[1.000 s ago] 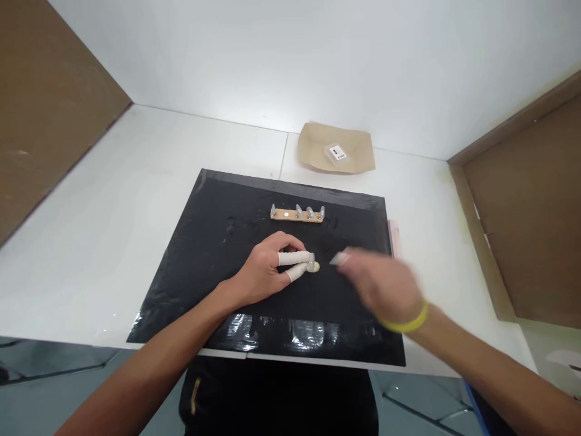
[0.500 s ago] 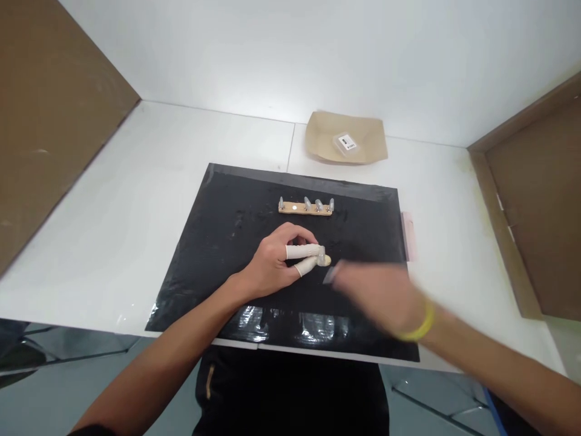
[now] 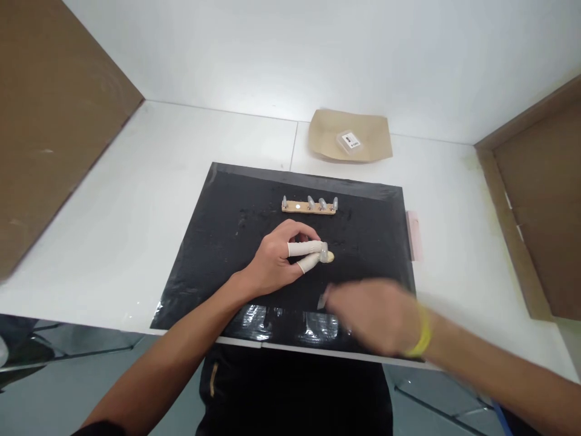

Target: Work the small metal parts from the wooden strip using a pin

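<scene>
Two fingers of my left hand [image 3: 281, 254] wear white finger cots and pinch a greyish, translucent false nail [image 3: 324, 252]. A small cream-coloured rounded piece [image 3: 331, 257] sticks out beside it; how the two are joined is hidden. My right hand [image 3: 374, 312], smeared by motion and with a yellow band at the wrist, is lower and to the right, apart from the left. Its closed fingertips hold a small translucent flat piece [image 3: 322, 301], too blurred to name. Farther back, a narrow wooden strip [image 3: 302, 208] bears several upright grey false nails [image 3: 322, 204] and a white dot.
Under my hands lies a black mat [image 3: 204, 242] on a white table [image 3: 122, 175]. Behind the mat, a brown paper tray [image 3: 379, 136] holds a clear labelled box [image 3: 350, 142]. A pink block [image 3: 414, 236] is by the mat's right edge. Brown panels stand left and right.
My right hand has moved down towards me and slightly left with the small translucent piece, away from the false nail. My left hand keeps its pinch; the whole view has shifted slightly.
</scene>
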Motion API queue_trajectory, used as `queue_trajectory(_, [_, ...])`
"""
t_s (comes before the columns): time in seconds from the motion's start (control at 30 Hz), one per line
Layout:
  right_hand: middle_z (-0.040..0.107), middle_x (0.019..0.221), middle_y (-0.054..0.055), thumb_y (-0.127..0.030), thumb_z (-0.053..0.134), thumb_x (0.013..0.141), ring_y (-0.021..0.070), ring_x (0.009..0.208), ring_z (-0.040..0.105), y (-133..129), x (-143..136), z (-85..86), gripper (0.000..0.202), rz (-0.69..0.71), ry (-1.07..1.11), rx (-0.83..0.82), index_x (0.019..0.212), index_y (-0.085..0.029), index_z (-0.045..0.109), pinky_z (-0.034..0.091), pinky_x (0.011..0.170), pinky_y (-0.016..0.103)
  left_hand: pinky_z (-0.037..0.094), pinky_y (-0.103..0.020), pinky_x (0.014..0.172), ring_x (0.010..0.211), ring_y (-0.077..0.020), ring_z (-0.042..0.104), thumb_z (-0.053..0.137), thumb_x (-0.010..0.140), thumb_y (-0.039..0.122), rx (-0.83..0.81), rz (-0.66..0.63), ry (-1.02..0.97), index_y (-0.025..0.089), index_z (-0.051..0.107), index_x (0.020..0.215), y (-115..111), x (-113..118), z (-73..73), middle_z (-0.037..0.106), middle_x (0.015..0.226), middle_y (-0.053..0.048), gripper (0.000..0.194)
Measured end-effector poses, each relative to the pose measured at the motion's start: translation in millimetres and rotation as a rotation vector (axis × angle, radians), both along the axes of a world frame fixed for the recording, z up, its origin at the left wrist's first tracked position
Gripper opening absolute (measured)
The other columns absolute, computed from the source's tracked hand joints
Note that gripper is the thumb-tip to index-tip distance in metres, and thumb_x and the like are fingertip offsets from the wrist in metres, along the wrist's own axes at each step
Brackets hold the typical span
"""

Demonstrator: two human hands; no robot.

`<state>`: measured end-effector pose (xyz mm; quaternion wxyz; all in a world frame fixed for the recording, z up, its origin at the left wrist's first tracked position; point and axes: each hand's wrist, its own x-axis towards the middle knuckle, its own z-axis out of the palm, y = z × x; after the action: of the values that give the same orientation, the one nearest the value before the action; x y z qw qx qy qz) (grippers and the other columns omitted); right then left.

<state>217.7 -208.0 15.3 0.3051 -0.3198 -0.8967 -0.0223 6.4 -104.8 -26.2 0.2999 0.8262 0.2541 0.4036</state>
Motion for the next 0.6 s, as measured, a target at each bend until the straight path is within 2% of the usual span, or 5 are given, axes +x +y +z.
queue_trajectory(0.1, [0.072,0.071,0.004,-0.01,0.04,0.103,0.0141,0.062,0.067,4.6,4.8,5.5,0.037,0.207,-0.039,0.082,0.091,-0.012,0.075,0.052,0.051,0.025,0.058,-0.028,0.075,0.087,-0.015,0.067,0.07,0.091,0.012,-0.003,0.013,-0.003,0.02,0.078,0.1,-0.1,0.1,-0.9,0.073,0.101,-0.007,0.014])
queue_trajectory(0.33, [0.07,0.071,0.004,-0.009,0.038,0.102,0.0141,0.056,0.06,10.5,13.8,9.8,0.036,0.148,-0.116,0.031,0.099,-0.011,0.073,0.045,0.045,0.028,0.058,-0.028,0.073,0.086,-0.0146,0.068,0.069,0.091,0.013,-0.025,0.009,-0.002,0.02,0.077,0.099,-0.8,0.6,-0.4,0.073,0.1,-0.007,0.013])
queue_trajectory(0.43, [0.073,0.076,0.001,-0.01,0.035,0.104,0.0123,0.058,0.061,12.9,15.5,11.0,0.038,0.061,-0.155,-0.028,0.103,-0.018,0.073,0.046,0.048,0.026,0.058,-0.027,0.072,0.085,-0.0141,0.068,0.068,0.093,0.015,-0.02,-0.007,0.001,0.021,0.077,0.1,-1.2,0.5,0.6,0.073,0.101,-0.007,0.013])
queue_trajectory(0.53, [0.07,0.069,0.003,-0.012,0.037,0.105,0.0129,0.053,0.057,16.6,16.0,15.8,0.037,0.179,-0.165,0.047,0.099,-0.011,0.073,0.043,0.046,0.028,0.058,-0.027,0.071,0.083,-0.0139,0.068,0.069,0.092,0.016,-0.037,0.013,0.0,0.02,0.076,0.099,-1.3,0.1,1.8,0.073,0.1,-0.006,0.011])
queue_trajectory(0.6, [0.071,0.07,0.004,-0.009,0.043,0.102,0.0138,0.055,0.059,19.7,16.5,19.7,0.031,0.114,-0.152,0.07,0.1,-0.009,0.074,0.044,0.048,0.029,0.057,-0.027,0.071,0.083,-0.014,0.068,0.069,0.092,0.016,-0.046,0.02,-0.006,0.02,0.076,0.099,-1.3,-0.2,2.6,0.073,0.1,-0.006,0.011])
